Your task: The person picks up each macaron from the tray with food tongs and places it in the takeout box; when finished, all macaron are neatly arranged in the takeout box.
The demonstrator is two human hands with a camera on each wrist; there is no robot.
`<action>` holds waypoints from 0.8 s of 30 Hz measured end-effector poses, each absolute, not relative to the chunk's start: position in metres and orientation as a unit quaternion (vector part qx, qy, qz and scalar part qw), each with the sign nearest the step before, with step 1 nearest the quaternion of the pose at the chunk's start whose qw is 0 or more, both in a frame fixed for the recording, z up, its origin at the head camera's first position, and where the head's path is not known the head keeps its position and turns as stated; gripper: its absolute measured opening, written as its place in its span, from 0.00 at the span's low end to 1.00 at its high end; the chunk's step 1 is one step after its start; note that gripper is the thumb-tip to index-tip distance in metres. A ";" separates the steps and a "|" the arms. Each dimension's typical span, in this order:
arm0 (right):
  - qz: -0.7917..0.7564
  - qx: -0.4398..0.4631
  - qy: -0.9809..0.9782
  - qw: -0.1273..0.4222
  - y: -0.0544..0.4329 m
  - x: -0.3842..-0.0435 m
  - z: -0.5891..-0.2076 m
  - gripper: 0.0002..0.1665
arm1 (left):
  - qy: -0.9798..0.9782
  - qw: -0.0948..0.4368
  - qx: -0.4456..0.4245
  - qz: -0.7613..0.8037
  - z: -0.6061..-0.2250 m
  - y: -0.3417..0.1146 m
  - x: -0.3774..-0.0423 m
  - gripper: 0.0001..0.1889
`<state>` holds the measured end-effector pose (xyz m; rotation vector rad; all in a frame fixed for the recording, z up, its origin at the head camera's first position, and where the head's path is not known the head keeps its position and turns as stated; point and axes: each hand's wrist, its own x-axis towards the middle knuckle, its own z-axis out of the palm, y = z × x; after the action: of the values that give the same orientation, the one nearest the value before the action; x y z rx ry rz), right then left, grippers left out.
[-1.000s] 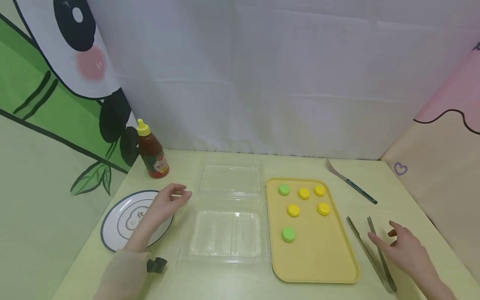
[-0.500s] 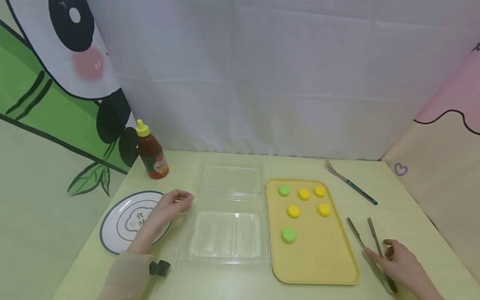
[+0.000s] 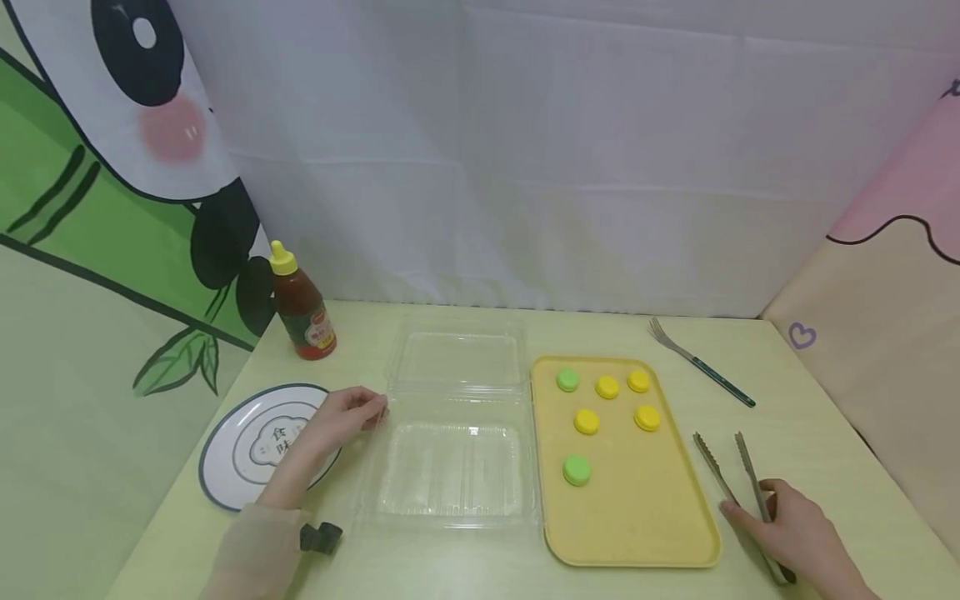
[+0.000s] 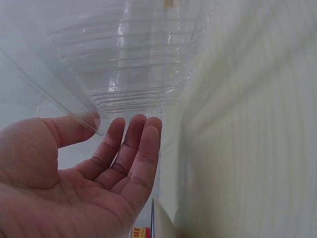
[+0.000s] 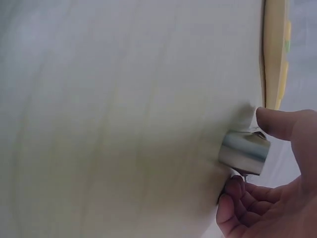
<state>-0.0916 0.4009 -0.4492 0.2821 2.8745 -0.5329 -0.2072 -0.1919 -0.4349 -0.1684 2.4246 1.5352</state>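
My left hand (image 3: 339, 423) is at the left edge of a clear plastic hinged food box (image 3: 450, 467), which lies unfolded on the table. In the left wrist view, the thumb of the left hand (image 4: 104, 178) lies behind the box's rim (image 4: 79, 106), with the curled fingers on its other side. At the right, metal tongs (image 3: 757, 479) lie with their arms spread. My right hand (image 3: 798, 529) grips them, thumb on one arm and fingers bent around the other. Only the tongs' rounded end (image 5: 245, 152) shows between thumb and fingers in the right wrist view.
A yellow tray (image 3: 637, 525) bears several small macaron-like rounds, yellow (image 3: 587, 422) and green (image 3: 577, 470). Beyond the tongs lies a fork (image 3: 701, 365). A plate (image 3: 232, 450) sits under the left forearm, and a red sauce bottle (image 3: 303, 312) stands at the back left.
My right hand has come down and left onto the tongs, and its fingers have bent around them. The left hand has moved slightly right and down to the box's edge.
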 end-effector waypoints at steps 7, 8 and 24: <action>-0.182 0.090 0.974 0.103 0.398 -0.092 -0.446 0.52 | 0.837 0.123 -0.045 0.532 -0.436 -0.192 -0.207 0.15; -0.182 0.089 0.974 0.103 0.398 -0.092 -0.446 0.52 | 0.837 0.122 -0.043 0.532 -0.437 -0.192 -0.207 0.15; -0.180 0.068 0.980 0.053 0.399 -0.091 -0.440 0.45 | 0.836 0.120 -0.039 0.534 -0.439 -0.192 -0.206 0.15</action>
<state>-0.0914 0.3994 -0.4400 0.2057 2.9795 -0.5466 -0.2056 -0.1921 -0.4388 -0.1125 2.4422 1.5616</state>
